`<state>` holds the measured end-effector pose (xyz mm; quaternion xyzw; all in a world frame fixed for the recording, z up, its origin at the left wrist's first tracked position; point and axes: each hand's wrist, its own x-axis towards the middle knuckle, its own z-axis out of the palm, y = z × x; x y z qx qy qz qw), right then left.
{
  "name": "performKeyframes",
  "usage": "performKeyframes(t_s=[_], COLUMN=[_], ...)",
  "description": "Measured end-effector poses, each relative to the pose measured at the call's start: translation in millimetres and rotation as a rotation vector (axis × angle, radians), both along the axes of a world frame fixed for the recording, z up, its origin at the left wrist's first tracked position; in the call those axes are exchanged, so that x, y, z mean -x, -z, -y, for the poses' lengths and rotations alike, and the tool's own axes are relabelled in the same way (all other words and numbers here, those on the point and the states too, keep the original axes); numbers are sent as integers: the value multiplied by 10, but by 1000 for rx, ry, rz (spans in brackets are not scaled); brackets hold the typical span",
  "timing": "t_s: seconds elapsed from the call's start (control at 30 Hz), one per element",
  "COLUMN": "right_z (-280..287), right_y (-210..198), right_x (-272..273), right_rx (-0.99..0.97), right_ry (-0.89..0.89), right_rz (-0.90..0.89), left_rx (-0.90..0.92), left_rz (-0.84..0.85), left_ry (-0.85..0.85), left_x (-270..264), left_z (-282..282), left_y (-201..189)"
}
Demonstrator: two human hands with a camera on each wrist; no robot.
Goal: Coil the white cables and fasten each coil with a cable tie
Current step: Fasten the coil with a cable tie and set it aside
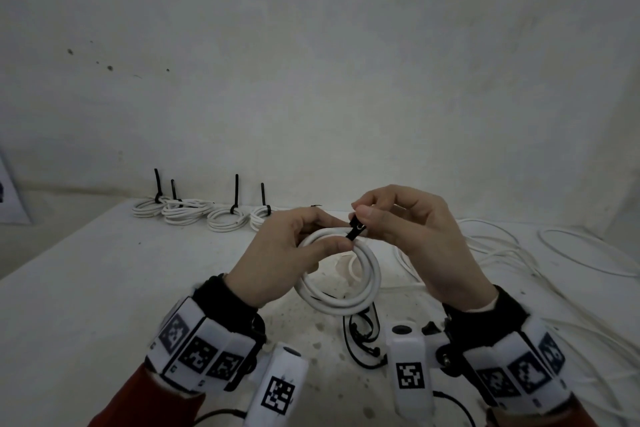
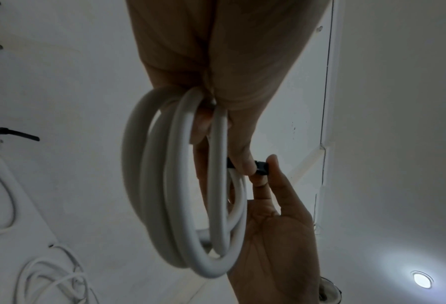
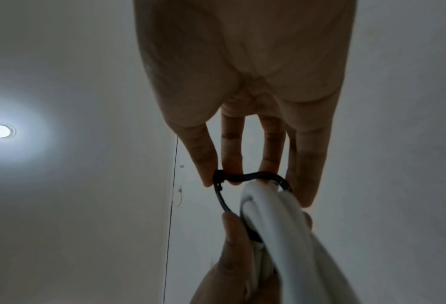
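Observation:
A white cable coil [image 1: 360, 291] hangs in the air above the table, held at its top by my left hand [image 1: 304, 239], thumb and fingers pinching the strands. A black cable tie [image 1: 355, 230] loops loosely around the top of the coil. My right hand [image 1: 377, 215] pinches the tie's head end between thumb and forefinger. In the left wrist view the coil [image 2: 180, 195] hangs from my fingers and the tie head [image 2: 260, 167] shows by my thumb. In the right wrist view the tie [image 3: 242, 179] forms a loose loop around the coil [image 3: 276, 207].
Several tied coils [image 1: 207, 215] with upright black tie tails sit in a row at the back of the white table [image 1: 86, 288]. Loose white cables [image 1: 512, 253] sprawl at the right. Spare black ties [image 1: 363, 340] lie near the front, below the coil.

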<state>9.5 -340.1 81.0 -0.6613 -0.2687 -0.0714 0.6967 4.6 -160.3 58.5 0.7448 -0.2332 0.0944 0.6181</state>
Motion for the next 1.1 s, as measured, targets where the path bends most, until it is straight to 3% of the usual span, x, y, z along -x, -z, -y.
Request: performKeyframes(t_s=[0.27, 0.4, 0.63, 1.1], right_z=[-5, -6, 9, -48], right_y=[47, 58, 45, 16], right_x=[-40, -36, -42, -27], right_rx=[-3, -46, -215, -335], right_ry=[52, 20, -194, -156], right_rz=[155, 53, -221, -248], left_rx=[32, 28, -20, -110], left_rz=[-20, -11, 91, 256], left_ry=[36, 7, -71, -114], left_x=[9, -5, -31, -30], left_z=[-27, -16, -22, -33], left_y=[-16, -8, 29, 62])
